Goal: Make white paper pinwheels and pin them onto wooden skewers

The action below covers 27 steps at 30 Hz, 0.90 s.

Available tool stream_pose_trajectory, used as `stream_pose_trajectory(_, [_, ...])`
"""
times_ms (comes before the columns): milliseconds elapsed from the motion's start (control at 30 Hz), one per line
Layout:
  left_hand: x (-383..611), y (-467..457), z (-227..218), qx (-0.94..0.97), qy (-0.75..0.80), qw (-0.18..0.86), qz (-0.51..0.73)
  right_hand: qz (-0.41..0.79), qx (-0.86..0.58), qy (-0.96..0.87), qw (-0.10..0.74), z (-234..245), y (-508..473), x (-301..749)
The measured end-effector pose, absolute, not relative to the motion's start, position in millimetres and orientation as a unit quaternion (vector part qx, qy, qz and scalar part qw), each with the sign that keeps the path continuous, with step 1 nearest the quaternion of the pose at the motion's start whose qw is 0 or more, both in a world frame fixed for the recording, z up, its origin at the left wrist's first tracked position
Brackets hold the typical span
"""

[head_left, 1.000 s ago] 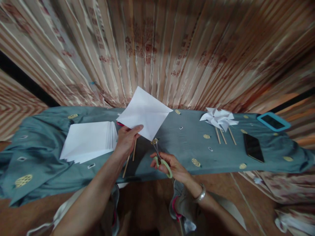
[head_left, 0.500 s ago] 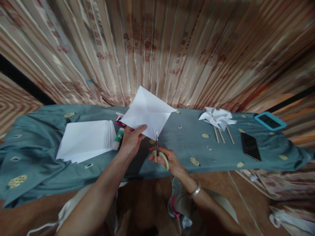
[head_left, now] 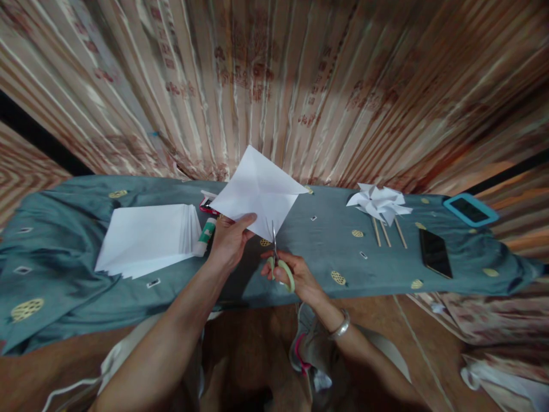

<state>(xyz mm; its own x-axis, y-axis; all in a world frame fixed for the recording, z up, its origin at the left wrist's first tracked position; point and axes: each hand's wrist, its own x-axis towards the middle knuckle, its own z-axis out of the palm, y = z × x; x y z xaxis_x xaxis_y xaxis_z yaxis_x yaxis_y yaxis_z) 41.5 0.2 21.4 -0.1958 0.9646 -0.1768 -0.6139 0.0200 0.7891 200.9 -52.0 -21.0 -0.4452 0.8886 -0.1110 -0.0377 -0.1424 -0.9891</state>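
Observation:
A square white sheet of paper (head_left: pixel 261 183) with crease lines is held up in the air, one corner pointing toward me. My left hand (head_left: pixel 231 236) pinches its lower left edge, thumb on top and fingers underneath. In my right hand (head_left: pixel 294 273) is a pair of scissors (head_left: pixel 286 276) with pale green handles, the fingers through the loops. The scissor blades meet the paper at its near corner, where a cut line runs inward. Just left of my left hand lies a green and white glue stick (head_left: pixel 206 236).
A stack of white paper (head_left: pixel 148 237) lies at left. Behind the glue stick is a red and black object (head_left: pixel 207 203), partly covered. At right are white paper pinwheels (head_left: pixel 380 201) on wooden sticks, a black phone (head_left: pixel 436 253) and a blue-framed device (head_left: pixel 470 210). A green cloth (head_left: pixel 326 246) covers the table.
The view has shifted slightly. Both hands still hold the paper and the scissors in nearly the same place, and the blades reach slightly further into the near corner.

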Motion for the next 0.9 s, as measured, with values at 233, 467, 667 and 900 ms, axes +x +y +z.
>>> stream_pose_trajectory(233, [41.3, 0.0, 20.1, 0.223, 0.414, 0.591, 0.656, 0.653, -0.389, -0.544, 0.356, -20.1, -52.2, 200.7])
stream_pose_trajectory(467, [40.5, 0.6, 20.1, 0.213, 0.409, 0.584, 0.668, 0.66, -0.385, -0.536, 0.359, -19.6, -53.2, 201.0])
stream_pose_trajectory(667, [41.9, 0.1, 20.3, 0.222, 0.411, 0.585, 0.663, 0.658, -0.387, -0.538, 0.358, -18.0, -53.0, 200.3])
stream_pose_trajectory(900, [42.4, -0.7, 17.8, 0.231, 0.409, 0.584, 0.662, 0.66, -0.386, -0.535, 0.359, -19.9, -52.3, 200.6])
